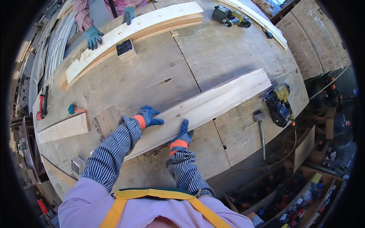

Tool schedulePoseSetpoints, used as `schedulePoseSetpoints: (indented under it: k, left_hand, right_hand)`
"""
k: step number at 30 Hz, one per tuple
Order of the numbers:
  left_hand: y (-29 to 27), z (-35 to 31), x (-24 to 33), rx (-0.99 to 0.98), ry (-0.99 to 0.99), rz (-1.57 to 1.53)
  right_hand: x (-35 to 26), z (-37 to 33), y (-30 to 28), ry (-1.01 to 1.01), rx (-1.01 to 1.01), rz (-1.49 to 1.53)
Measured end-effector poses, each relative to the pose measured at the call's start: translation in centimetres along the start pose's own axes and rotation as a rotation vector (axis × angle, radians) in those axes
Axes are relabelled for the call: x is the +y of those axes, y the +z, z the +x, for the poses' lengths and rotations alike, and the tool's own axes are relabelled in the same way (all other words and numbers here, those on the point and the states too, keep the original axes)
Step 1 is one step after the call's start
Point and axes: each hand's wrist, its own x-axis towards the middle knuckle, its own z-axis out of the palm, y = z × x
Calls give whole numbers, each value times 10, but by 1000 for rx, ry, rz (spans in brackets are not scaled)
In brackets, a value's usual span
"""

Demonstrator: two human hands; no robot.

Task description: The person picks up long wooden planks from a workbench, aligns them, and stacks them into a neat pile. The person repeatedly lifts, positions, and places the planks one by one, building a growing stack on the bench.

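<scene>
A long pale wooden plank lies slantwise across the worktable, from near my body to the right side. My left hand, in a blue glove with an orange cuff, grips its far edge. Across from it, my right hand holds the near edge, thumb on top; its other fingers are partly hidden. Past the plank's right end rests a yellow and black coil nailer with a hose. Close by is a hammer with a metal handle.
A co-worker's gloved hands rest at a stack of planks across the plywood table. Another nailer lies far right. A short board, a red-handled tool and a block with a black top sit on the left half.
</scene>
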Motion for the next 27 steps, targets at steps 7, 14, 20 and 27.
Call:
schedulePoseSetpoints:
  k: [7, 14, 20, 27]
  left_hand:
    - [-1, -45, 21, 430, 28, 344]
    - [53, -101, 0, 558, 99, 279]
    - [55, -95, 13, 467, 60, 241]
    - [59, -96, 10, 517, 30, 244]
  right_hand:
    - [0, -9, 3, 29, -22, -137]
    - [9, 12, -12, 19, -19, -240]
    - [-73, -24, -56, -89, -299, -298]
    - [-93, -45, -26, -1016, -769, -1246]
